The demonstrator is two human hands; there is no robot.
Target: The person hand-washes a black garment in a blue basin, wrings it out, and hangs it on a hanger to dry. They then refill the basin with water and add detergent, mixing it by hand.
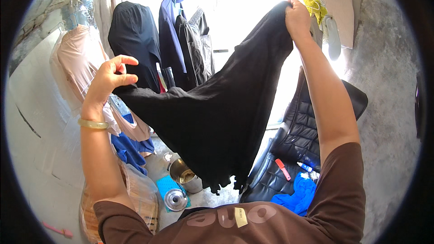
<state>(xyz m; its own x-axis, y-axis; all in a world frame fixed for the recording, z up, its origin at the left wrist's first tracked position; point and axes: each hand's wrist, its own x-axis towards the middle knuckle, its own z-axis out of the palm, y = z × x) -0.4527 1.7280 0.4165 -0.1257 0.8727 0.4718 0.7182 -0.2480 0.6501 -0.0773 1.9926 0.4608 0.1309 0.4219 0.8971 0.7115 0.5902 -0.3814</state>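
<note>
A black cloth garment (pixel 223 115) is spread between my raised arms, its ragged lower edge hanging down in front of me. At the upper right, my right hand (pixel 298 18) grips one top corner between thumb and fingers. My left hand (pixel 117 74) is at the left, thumb and forefinger apart, just above the garment's other corner; whether its hidden fingers hold that corner is not plain. Behind the garment hang dark trousers (pixel 134 40), a navy garment (pixel 171 34) and pinkish trousers (pixel 79 54).
A black leather chair (pixel 301 128) stands at the right with a red brush (pixel 283 169) and blue cloth (pixel 298 193) on it. On the floor are a metal pot (pixel 193 183) and a lid (pixel 175 200). A plastic-wrapped basket (pixel 142 193) stands lower left.
</note>
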